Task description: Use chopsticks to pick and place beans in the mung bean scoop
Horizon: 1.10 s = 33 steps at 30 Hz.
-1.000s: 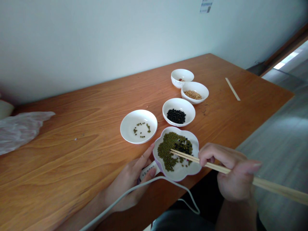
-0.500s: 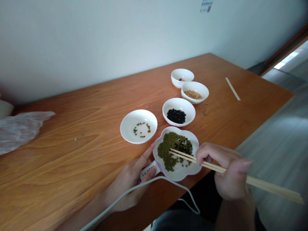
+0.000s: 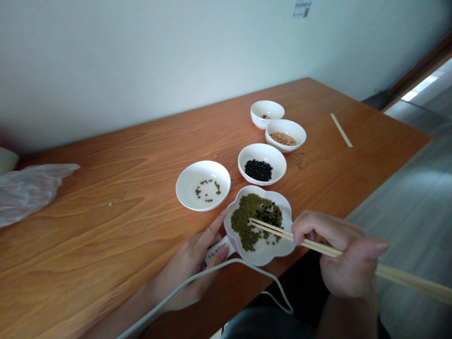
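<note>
My left hand (image 3: 199, 259) is closed on the labelled white handle of a flower-shaped bowl (image 3: 266, 259) with a lilac outside. Inside it lie many green mung beans (image 3: 243, 221), mixed with black beans (image 3: 273, 214) on the right side. Chopsticks (image 3: 307, 243) are gripped in my right hand (image 3: 348, 254), their tips down among the beans at a dark bean; whether they pinch it I cannot tell. Just beyond is a white bowl (image 3: 183, 188) with some mung beans, and a second white bowl (image 3: 278, 160) of black beans.
Farther back stand a bowl (image 3: 300, 136) of yellow beans and a bowl (image 3: 256, 113) with a few reddish bits. A chopstick wrapper or strip (image 3: 341, 130) lies on the right. At left is a plastic bag (image 3: 31, 190). A pale cable (image 3: 169, 290) crosses over my left forearm.
My right hand has shifted slightly to the right along with the rear of the chopsticks; their tips stay at nearly the same spot. My left hand and the bowls have not moved.
</note>
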{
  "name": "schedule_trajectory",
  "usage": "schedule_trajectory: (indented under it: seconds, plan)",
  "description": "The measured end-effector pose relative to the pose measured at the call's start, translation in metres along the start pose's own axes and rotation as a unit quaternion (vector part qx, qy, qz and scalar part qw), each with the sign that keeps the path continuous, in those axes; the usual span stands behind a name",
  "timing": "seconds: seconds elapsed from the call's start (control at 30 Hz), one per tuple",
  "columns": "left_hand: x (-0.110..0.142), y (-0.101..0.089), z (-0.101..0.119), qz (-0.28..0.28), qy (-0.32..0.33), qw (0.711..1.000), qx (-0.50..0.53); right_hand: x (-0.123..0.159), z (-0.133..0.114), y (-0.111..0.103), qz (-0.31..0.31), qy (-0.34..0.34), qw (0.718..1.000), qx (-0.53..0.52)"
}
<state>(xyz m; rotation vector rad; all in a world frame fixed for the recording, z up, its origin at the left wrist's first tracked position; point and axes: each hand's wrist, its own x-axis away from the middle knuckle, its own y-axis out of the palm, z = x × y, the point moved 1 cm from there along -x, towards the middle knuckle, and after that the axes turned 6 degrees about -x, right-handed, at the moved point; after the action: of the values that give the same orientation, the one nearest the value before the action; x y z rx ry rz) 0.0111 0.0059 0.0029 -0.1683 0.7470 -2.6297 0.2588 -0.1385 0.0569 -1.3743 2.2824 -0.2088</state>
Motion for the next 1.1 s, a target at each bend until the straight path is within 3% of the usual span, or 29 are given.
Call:
schedule_trajectory:
  seconds: [0.2, 0.8, 0.97, 1.1]
  plan:
    - [0.001, 0.000, 0.000, -0.006, -0.012, 1.000, 0.007, 0.000, 0.002, 0.004, -0.031, 0.017, 0.999, -0.028]
    - [0.002, 0.001, 0.000, -0.004, -0.007, 1.000, -0.005, 0.001, 0.003, 0.000, 0.011, 0.008, 1.000, -0.018]
    - [0.001, 0.000, 0.001, -0.003, 0.000, 1.000, 0.014, 0.006, 0.001, -0.009, 0.057, 0.018, 0.998, -0.020]
    - [0.002, 0.000, 0.001, -0.010, -0.017, 1.000, 0.018, 0.008, -0.003, -0.013, 0.144, -0.005, 0.989, -0.026]
